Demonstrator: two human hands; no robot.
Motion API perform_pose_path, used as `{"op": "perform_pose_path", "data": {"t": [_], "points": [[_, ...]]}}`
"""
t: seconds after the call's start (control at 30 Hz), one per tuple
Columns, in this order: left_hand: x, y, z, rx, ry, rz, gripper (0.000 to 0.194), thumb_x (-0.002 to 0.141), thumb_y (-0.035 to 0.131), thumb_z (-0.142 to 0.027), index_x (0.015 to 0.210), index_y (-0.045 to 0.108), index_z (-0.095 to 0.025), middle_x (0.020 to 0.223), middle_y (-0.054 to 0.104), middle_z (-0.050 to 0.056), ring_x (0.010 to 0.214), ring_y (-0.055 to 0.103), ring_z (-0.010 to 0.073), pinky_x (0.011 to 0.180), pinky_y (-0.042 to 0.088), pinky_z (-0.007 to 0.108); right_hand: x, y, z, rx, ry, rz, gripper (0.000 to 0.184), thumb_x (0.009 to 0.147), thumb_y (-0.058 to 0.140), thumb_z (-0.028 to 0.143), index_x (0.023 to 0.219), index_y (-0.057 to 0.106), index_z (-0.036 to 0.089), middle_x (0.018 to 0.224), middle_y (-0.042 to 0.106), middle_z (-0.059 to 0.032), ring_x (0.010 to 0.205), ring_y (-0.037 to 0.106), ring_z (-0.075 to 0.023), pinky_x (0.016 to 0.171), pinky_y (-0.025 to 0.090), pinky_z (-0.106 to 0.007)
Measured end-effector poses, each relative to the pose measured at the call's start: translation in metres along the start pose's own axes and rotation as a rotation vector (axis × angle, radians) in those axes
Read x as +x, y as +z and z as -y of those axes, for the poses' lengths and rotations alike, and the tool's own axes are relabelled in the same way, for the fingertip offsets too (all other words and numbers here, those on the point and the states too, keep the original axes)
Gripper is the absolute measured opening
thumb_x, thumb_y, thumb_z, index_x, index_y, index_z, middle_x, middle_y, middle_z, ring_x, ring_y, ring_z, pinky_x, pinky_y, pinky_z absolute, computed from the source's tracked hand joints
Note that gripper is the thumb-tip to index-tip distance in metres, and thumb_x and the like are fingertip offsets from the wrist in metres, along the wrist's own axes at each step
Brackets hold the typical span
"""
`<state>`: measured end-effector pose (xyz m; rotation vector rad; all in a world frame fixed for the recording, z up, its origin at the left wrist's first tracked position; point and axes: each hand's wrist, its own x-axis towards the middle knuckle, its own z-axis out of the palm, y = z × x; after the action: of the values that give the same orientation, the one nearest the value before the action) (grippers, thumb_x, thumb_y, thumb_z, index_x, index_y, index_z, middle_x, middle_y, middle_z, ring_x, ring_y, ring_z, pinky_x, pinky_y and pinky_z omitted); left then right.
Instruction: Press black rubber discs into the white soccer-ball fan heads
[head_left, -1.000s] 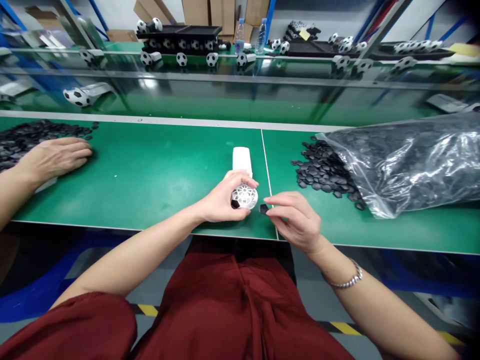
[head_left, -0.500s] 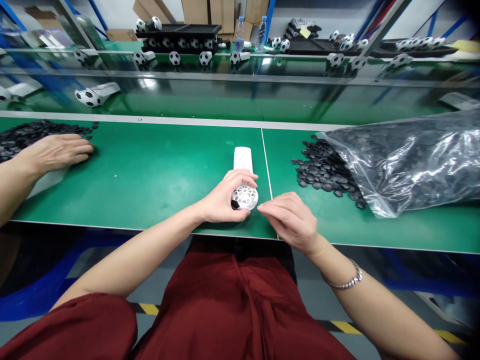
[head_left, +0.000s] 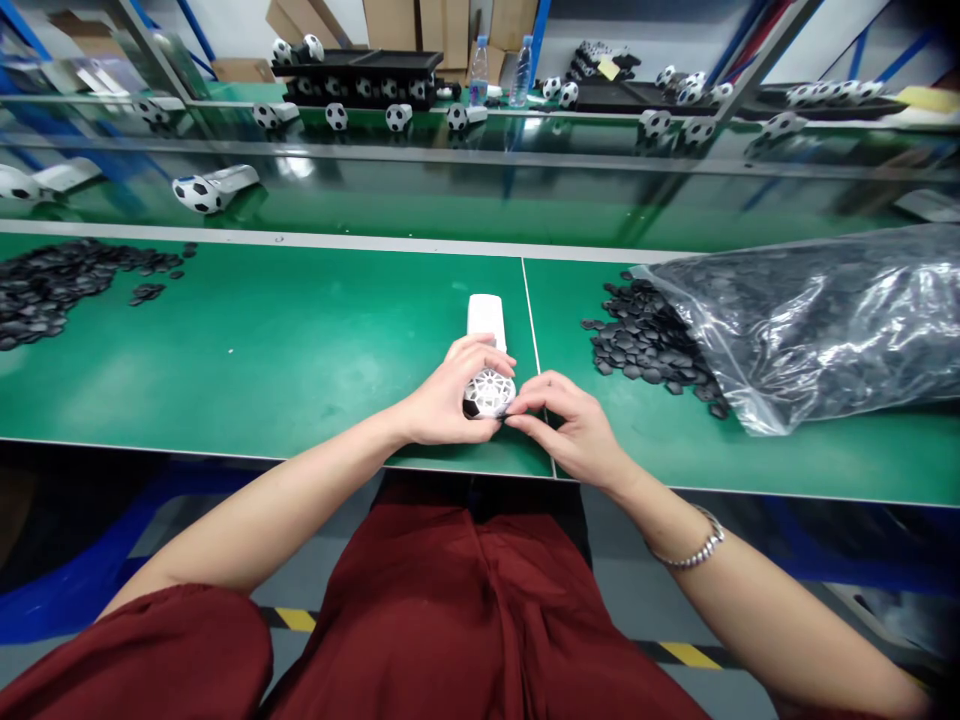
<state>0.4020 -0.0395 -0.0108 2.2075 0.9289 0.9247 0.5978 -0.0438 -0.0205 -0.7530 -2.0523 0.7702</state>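
Your left hand (head_left: 442,400) is wrapped round the white ball (head_left: 489,392) w/ a web pattern, so most of it is hidden; only the top and one black patch show. It sits at the near edge of the desk (head_left: 300,340), just left of the seam. Your right hand (head_left: 570,425) has thumb & forefinger pinched together against the ball's right side; whether a small piece is between the fingertips can't be made out. The white handle (head_left: 484,315) runs away from the ball; its near end is covered by your fingers.

The plastic bag (head_left: 817,320) is cut off at the right edge, w/ loose black pieces (head_left: 645,340) spilling from its mouth, well apart from your hands. Another heap of black pieces (head_left: 52,290) is cut off at the left edge.

Desk top is green, two panels. Behind it a glossy conveyor belt (head_left: 450,195) carries a finished ball toy (head_left: 214,187). Further back: more ball toys, two bottles (head_left: 499,72), cardboard, blue racking. Floor below has yellow-black tape. Bottle labels are too small to read; no other writing legible.
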Motion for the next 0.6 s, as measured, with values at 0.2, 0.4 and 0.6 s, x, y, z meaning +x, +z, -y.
{"op": "perform_pose_path", "data": {"t": [0.2, 0.4, 0.6], "points": [[0.0011, 0.0, 0.0003, -0.05, -0.015, -0.001, 0.042, 0.062, 0.064, -0.021, 0.1, 0.048, -0.023, 0.112, 0.054, 0.007, 0.129, 0.027, 0.0279, 0.105, 0.027, 0.051, 0.0052, -0.0004, -0.0025, 0.083, 0.097, -0.014, 0.009, 0.077, 0.066, 0.026, 0.074, 0.059, 0.02, 0.075, 0.053, -0.0008, 0.067, 0.049, -0.0132, 0.06, 0.044, -0.028], [0.0023, 0.0009, -0.0009, -0.063, -0.023, 0.001, 0.042, 0.059, 0.061, -0.018, 0.099, 0.047, -0.023, 0.111, 0.054, 0.007, 0.129, 0.026, 0.028, 0.104, 0.027, 0.051, 0.0081, -0.0004, -0.0051, 0.169, 0.165, 0.033, 0.015, 0.077, 0.065, 0.032, 0.077, 0.057, 0.02, 0.078, 0.05, -0.0009, 0.067, 0.048, -0.013, 0.061, 0.042, -0.028], [0.003, 0.0033, 0.0001, -0.053, -0.019, -0.011, 0.041, 0.059, 0.06, -0.016, 0.098, 0.047, -0.022, 0.111, 0.054, 0.006, 0.127, 0.028, 0.027, 0.105, 0.027, 0.05, 0.0096, 0.0022, -0.0076, 0.299, 0.291, 0.066, 0.023, 0.074, 0.067, 0.033, 0.083, 0.05, 0.019, 0.076, 0.046, 0.0016, 0.06, 0.043, -0.0099, 0.056, 0.039, -0.025]]}}
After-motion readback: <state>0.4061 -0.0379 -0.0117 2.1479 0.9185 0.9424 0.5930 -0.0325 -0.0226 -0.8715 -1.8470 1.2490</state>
